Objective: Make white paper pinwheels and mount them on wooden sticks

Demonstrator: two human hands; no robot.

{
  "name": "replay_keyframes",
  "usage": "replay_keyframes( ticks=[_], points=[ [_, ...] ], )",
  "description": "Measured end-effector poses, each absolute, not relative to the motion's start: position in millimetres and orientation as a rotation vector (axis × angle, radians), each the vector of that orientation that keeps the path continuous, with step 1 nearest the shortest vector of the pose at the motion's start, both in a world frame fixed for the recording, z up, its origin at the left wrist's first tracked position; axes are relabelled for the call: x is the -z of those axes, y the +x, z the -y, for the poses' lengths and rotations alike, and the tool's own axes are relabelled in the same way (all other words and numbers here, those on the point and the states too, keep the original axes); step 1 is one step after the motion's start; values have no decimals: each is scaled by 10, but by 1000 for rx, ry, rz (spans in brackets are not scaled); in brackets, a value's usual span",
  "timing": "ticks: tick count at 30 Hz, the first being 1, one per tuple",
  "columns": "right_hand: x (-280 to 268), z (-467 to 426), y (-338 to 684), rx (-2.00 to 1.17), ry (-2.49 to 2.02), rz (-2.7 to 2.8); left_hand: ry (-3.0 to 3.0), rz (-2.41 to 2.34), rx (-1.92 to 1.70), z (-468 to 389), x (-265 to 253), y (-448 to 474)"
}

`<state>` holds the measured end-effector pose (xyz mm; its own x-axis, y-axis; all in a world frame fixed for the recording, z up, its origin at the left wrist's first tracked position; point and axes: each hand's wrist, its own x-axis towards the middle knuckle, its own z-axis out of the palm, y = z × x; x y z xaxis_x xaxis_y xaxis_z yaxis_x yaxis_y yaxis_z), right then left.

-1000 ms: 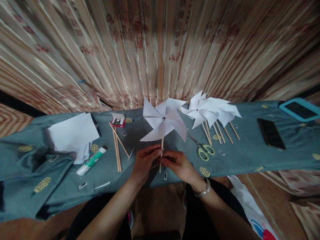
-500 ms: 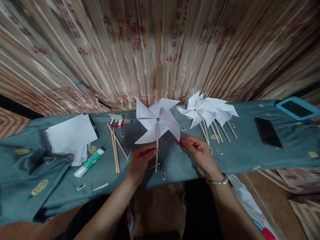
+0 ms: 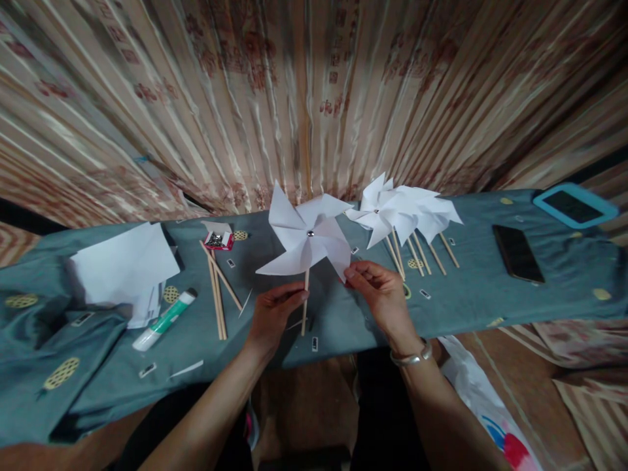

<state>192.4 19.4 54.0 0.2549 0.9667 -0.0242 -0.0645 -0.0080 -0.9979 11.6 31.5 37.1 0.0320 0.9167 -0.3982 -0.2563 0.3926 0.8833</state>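
A white paper pinwheel (image 3: 314, 245) with a silver pin at its centre stands upright over the cloth-covered table. My left hand (image 3: 275, 313) pinches its wooden stick just below the blades. At the tip of the lower right blade, the thumb and fingers of my right hand (image 3: 380, 293) are closed on the paper. Just beyond that hand lie several more pinwheels (image 3: 380, 212), their blades overlapping and sticks pointing towards me. Left of the held pinwheel are loose wooden sticks (image 3: 219, 297) and a small red box (image 3: 218, 241) of metal pins.
Sheets of white paper (image 3: 122, 261) and a green-and-white glue stick (image 3: 165, 320) lie at the left. A black phone (image 3: 518, 254) and a blue-framed tablet (image 3: 575, 205) rest at the right. A patterned curtain (image 3: 304, 98) hangs behind the table.
The pinwheel's blades have turned a little clockwise, the lower right tip moving down and left with my right hand. My left hand keeps its hold on the stick. The view has shifted slightly.
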Motion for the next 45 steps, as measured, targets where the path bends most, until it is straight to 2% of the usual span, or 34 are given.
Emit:
replay_keyframes(
  ticks=[22, 26, 31, 33, 45],
  points=[
    [-509, -61, 1571, -1358, -1196, 1056, 785, -1143, -1011, -295, -365, 124],
    [-587, -57, 1706, -1198, -1263, 1158, 769, -1178, -1021, -301, -379, 116],
    [-592, -166, 2112, -722, -1424, 996, 746, -1183, -1004, -292, -386, 94],
    [-555, -220, 2234, -628, -1400, 926, 752, -1170, -973, -282, -390, 86],
    [-437, -304, 2267, -828, -1326, 827, 795, -1142, -903, -254, -398, 59]
  ],
)
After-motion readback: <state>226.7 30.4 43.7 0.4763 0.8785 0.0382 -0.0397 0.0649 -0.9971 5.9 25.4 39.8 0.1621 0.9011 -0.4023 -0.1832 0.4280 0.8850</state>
